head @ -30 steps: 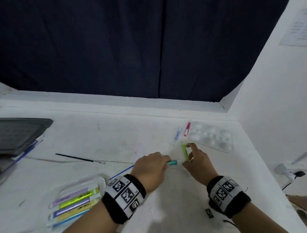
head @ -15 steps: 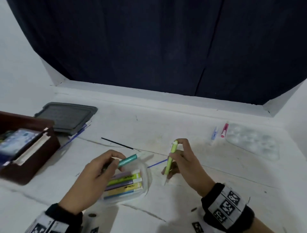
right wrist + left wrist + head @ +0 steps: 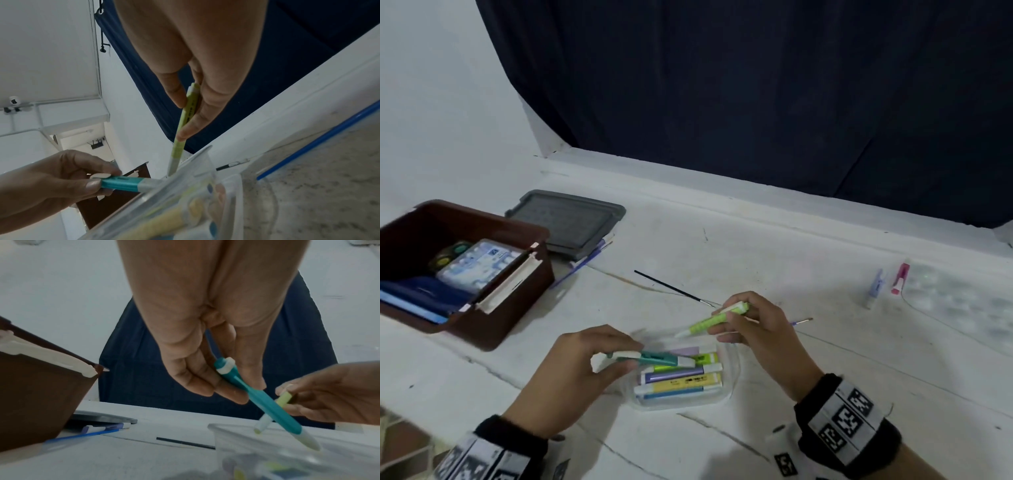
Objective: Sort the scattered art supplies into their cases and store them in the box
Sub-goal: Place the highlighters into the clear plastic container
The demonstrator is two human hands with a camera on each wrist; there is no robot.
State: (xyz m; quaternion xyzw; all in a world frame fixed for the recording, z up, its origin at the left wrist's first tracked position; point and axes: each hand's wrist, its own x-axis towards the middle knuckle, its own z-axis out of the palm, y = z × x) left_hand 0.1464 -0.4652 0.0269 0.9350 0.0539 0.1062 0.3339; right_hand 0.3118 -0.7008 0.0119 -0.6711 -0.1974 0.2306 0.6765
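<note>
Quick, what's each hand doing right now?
Left hand: pinching the teal pen.
Right hand: holding the green pen.

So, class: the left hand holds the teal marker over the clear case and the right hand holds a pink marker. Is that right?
Not quite. The right hand holds a lime green marker, not a pink one, as the head view shows. The left hand does hold the teal marker over the clear case.

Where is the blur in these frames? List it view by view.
Head view: the left hand and its teal pen are smeared; the palette is soft. Left wrist view: the clear case at the bottom is out of focus. Right wrist view: the markers inside are blurred; lines bend.
</note>
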